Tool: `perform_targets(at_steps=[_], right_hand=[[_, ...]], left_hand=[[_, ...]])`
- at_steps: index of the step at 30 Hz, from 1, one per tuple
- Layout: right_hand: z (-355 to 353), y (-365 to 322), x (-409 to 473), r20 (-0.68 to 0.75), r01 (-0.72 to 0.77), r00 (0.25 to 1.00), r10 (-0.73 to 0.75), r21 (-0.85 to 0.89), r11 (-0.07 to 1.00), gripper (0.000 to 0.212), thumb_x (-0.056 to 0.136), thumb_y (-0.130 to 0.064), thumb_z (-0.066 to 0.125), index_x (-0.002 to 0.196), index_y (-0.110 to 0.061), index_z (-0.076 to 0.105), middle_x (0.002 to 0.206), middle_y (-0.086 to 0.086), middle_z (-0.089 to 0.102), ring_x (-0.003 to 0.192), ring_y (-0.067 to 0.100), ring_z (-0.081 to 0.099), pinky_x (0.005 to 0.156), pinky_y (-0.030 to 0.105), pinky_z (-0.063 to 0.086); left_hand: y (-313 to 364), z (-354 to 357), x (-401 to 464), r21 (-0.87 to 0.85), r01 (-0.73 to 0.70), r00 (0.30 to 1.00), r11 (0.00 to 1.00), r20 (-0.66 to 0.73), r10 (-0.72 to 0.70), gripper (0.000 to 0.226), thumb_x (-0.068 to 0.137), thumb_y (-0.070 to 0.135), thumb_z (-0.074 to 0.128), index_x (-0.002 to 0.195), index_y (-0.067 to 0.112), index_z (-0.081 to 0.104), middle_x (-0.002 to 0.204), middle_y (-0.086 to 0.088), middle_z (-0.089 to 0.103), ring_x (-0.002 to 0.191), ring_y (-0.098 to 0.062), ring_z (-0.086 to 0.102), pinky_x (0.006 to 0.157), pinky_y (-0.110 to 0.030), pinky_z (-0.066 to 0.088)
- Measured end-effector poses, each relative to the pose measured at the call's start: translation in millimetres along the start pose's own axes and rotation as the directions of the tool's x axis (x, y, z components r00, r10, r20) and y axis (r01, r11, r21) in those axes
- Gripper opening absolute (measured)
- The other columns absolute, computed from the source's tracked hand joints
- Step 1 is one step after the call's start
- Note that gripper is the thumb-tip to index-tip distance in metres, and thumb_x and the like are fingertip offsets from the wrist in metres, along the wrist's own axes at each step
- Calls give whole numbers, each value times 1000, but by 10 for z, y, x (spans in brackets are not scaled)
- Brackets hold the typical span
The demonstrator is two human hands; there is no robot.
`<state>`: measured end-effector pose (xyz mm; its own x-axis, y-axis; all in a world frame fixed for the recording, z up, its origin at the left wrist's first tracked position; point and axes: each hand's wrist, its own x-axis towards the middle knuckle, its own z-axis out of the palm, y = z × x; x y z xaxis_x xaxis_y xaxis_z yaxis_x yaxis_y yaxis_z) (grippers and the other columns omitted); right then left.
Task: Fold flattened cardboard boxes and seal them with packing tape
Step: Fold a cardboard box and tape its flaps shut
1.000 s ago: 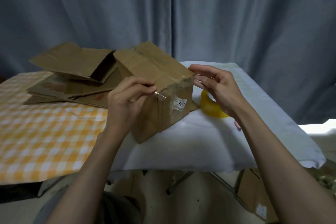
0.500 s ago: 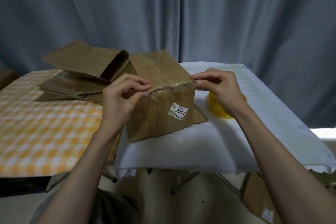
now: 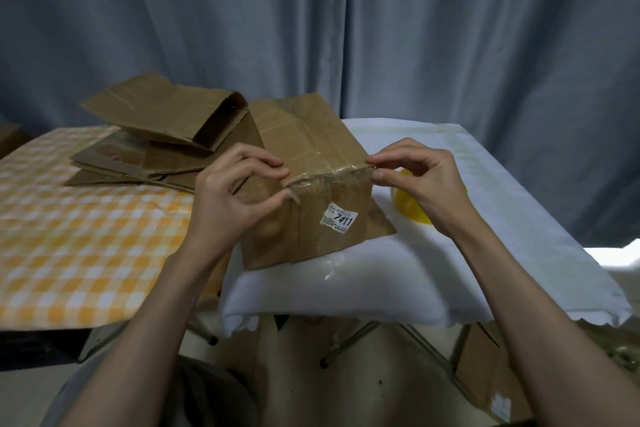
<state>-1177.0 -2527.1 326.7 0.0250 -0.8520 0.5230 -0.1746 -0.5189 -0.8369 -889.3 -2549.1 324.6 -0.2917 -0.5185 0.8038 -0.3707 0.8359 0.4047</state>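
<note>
Two hands work on one box (image 3: 311, 184), which stands on the white cloth (image 3: 519, 218) near the front left corner of that table, so that its near top edge faces the person. A strip of clear tape (image 3: 332, 177) runs along this edge, and each hand is at one end of it. The left hand (image 3: 235, 194) has curled fingers on the top of the box and its thumb pinches the left end of the tape against the corner. The right hand (image 3: 426, 180) pinches the right end between thumb and forefinger at the other corner. I judge that the tape is held this way to keep it stretched and flat while it is pressed down over the edge, so no wrinkle forms.

A yellow roll (image 3: 412, 208) lies on the cloth just behind the right hand, half hidden, probably kept near for the next strip. A label (image 3: 339, 218) with 7411 is on the front face. On the checked cloth (image 3: 86, 236) to the left, flat boxes (image 3: 156, 135) wait in a pile, touching the box, with one half opened on top.
</note>
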Motion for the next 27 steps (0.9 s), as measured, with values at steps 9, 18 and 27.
perform_targets(at_steps=[9, 18, 27], right_hand=[[125, -42, -34, -13, 12, 1000, -12, -10, 1000, 15, 84, 4, 75, 97, -4, 72, 107, 12, 64, 84, 27, 67, 76, 39, 61], [185, -8, -39, -48, 33, 998, -37, -84, 996, 18, 87, 8, 69, 88, -11, 68, 96, 5, 60, 80, 19, 61, 74, 36, 59], [119, 60, -82, -39, 20, 999, -25, -109, 994, 18, 87, 8, 69, 86, -10, 72, 97, 4, 63, 82, 23, 66, 78, 50, 61]], left_hand=[[59, 39, -23, 52, -22, 998, 998, -53, 25, 16, 79, 3, 81, 93, 6, 74, 94, -7, 67, 90, -27, 62, 74, -32, 49], [55, 162, -38, 137, -52, 996, 989, -60, 60, 1, 84, 7, 71, 85, 8, 72, 88, -7, 63, 87, -31, 59, 81, -33, 42], [14, 115, -58, 202, -132, 991, 970, 30, 129, 9, 81, 6, 75, 89, 7, 75, 92, -8, 66, 87, -30, 62, 79, -37, 48]])
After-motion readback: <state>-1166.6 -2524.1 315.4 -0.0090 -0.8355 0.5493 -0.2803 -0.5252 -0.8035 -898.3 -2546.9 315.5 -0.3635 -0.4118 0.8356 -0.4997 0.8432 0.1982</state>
